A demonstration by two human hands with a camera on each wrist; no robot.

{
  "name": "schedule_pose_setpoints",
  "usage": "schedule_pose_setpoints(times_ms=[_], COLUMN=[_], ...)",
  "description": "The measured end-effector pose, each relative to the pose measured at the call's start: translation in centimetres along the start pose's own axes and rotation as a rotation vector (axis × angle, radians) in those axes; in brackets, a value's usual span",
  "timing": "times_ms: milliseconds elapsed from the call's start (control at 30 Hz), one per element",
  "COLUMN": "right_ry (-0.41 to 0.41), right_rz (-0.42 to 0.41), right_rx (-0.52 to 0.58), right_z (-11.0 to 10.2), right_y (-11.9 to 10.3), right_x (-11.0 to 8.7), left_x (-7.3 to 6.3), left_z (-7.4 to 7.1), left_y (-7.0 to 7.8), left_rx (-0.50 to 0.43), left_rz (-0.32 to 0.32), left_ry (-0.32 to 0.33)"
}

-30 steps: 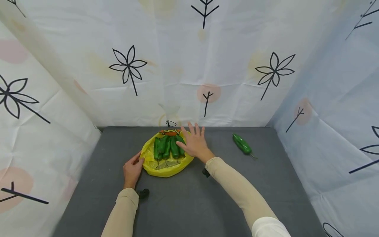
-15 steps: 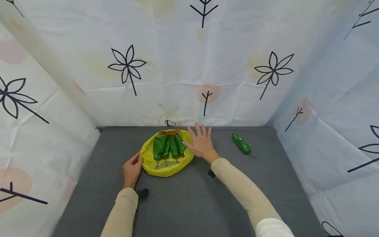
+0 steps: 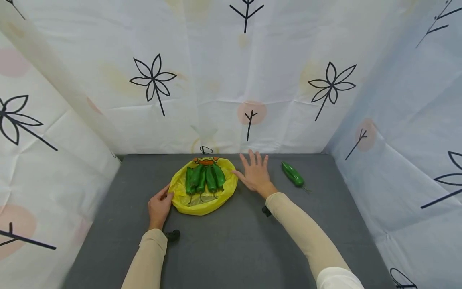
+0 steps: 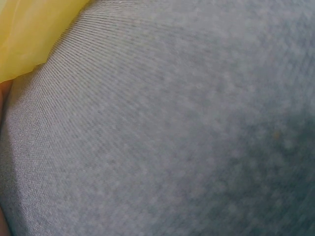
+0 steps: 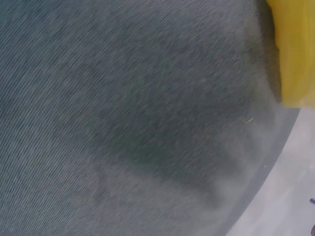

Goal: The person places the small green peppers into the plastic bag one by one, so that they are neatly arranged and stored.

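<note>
A yellow plastic bag [image 3: 202, 210] lies spread with its rim rolled open, and several green chili peppers [image 3: 211, 179] rest side by side in it, stems toward the person. At the bag's left side, my left hand [image 3: 159, 208] holds the rim between thumb and fingers. My right hand [image 3: 255, 175] hovers just past the right rim, fingers spread and holding nothing; its thumb tip is close to the rim, and I cannot tell if they touch. Part of the yellow bag also shows in the left wrist view [image 4: 37, 32] and the right wrist view [image 5: 298, 54].
One more green chili pepper [image 3: 292, 174] lies alone on the dark grey table [image 3: 231, 249], right of my right hand. White cloth [image 3: 216, 80] printed with leaves and twigs hangs behind the table and along both sides.
My right hand has moved right, from over the peppers in the bag to beyond its right rim, fingers still spread. The left hand stays at the left rim.
</note>
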State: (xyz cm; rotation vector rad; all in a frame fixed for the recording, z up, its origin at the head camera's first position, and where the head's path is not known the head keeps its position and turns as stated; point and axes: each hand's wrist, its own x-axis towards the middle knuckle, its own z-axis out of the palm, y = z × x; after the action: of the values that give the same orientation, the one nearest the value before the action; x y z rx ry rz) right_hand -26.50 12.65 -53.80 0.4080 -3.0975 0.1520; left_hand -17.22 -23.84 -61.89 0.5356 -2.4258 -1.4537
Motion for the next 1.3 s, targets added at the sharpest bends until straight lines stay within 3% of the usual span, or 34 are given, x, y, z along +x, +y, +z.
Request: schedule_pose_setpoints(times_ms=[433,700,933,1300], right_ry=[0.027,-0.024,-0.015,-0.017], right_rz=[0.052,0.105,0.134,0.213], right_rx=[0.05,0.0,-0.008,0.056], right_z=[0.0,0.0,-0.1,0.0], right_y=[3.4,5.1,6.5,9.9], right_x=[-1.2,-1.8,-2.3,-3.6], left_x=[-0.2,-0.2,0.0,0.1], left_z=[0.0,0.0,0.1,0.0], left_y=[0.1,-0.1,-0.2,-0.1], left_rx=[0.008,0.0,-0.007,-0.013], left_rz=[-0.02,-0.027,-0.025,-0.017], left_ry=[-0.001,-0.001,0.0,-0.01])
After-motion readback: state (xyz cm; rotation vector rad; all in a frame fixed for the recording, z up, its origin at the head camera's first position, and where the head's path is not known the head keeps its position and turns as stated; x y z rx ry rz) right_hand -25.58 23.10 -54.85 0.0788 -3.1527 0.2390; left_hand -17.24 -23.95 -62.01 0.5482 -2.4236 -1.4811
